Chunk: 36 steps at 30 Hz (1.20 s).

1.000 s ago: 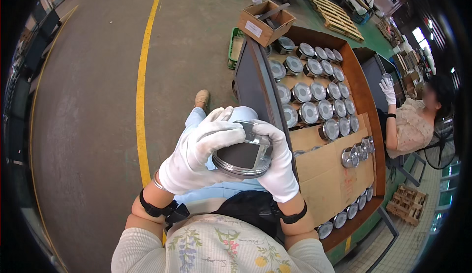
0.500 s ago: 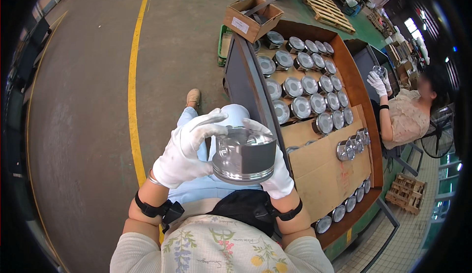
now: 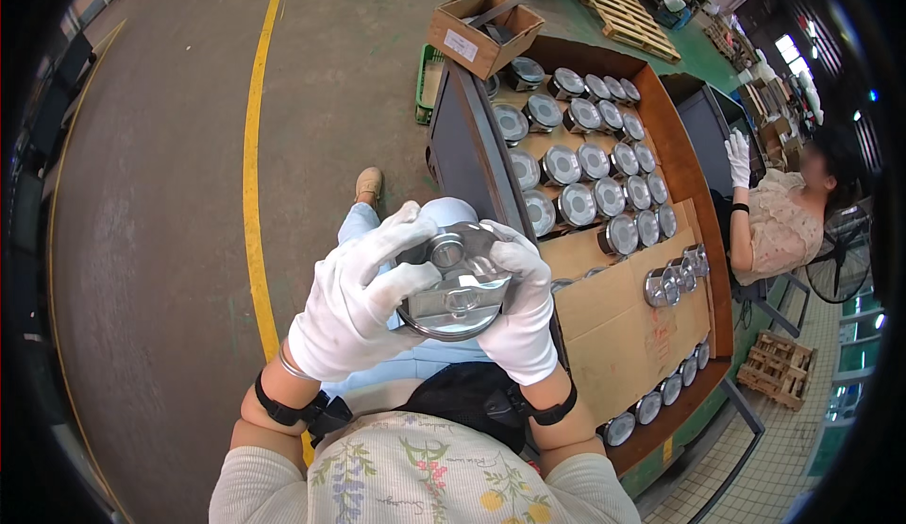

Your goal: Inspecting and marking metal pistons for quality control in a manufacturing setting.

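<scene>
A shiny metal engine piston (image 3: 455, 299) is held up over my lap between both gloved hands. My left hand (image 3: 359, 288), in a white glove, wraps the piston's left side, its fingers reaching over the top edge. On the other side, my right hand (image 3: 521, 307), gloved too, grips the right edge with the thumb and fingers bent round it. The hollow inside with its round pin hole faces up toward me. To the right, rows of similar pistons (image 3: 577, 205) stand on cardboard (image 3: 623, 335) in a large bin.
The bin's dark side wall (image 3: 479, 137) rises right beside my right arm. A cardboard box (image 3: 483, 31) sits on its far corner, above a green crate (image 3: 429, 85). Across the bin sits a co-worker (image 3: 783, 212) with a raised gloved hand. A yellow line (image 3: 255, 146) runs along the floor.
The piston has been tilted so its hollow inside now faces me instead of its side. Both hands have shifted their grip around it. The co-worker's hand no longer shows a piston.
</scene>
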Motion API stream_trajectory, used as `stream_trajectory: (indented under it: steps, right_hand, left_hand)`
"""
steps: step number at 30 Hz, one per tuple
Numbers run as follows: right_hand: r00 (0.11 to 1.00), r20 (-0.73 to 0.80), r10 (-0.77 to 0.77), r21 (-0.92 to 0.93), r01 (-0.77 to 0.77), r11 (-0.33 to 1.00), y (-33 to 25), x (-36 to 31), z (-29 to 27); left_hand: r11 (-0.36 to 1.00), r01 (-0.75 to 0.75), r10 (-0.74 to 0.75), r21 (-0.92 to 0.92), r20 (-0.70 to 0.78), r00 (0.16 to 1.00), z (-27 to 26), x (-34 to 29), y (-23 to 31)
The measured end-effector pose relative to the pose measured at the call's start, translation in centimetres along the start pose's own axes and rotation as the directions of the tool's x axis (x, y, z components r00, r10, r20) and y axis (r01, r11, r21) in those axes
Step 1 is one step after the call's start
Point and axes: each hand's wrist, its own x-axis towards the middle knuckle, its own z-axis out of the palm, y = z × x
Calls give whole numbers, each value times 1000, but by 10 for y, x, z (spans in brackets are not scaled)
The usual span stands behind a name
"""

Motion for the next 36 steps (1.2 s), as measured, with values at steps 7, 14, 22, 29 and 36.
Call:
stream_trajectory:
  steps: [7,14,22,29,36]
  right_hand:
    - [953,-10,302,516,-254,818,-6,-7,4]
    - [784,385,487,894,-447,13,-6,-13,-1]
    - [779,160,607,937,-312,153,-15,-4,4]
    - [974,-101,202,600,-102,794,-9,-19,5]
    - [964,36,264,825,-177,536,-21,-13,-5]
  left_hand:
    - [973,134,-140,-186,-20,990,1,-1,2]
    - [961,123,-127,-247,0,992,7,-8,-5]
    - [903,261,-211,-342,177,961,4,-13,2]
    - [836,291,-274,-464,107,956,33,-20,2]
    - [818,247,-258,-520,53,965,35,-31,-2]
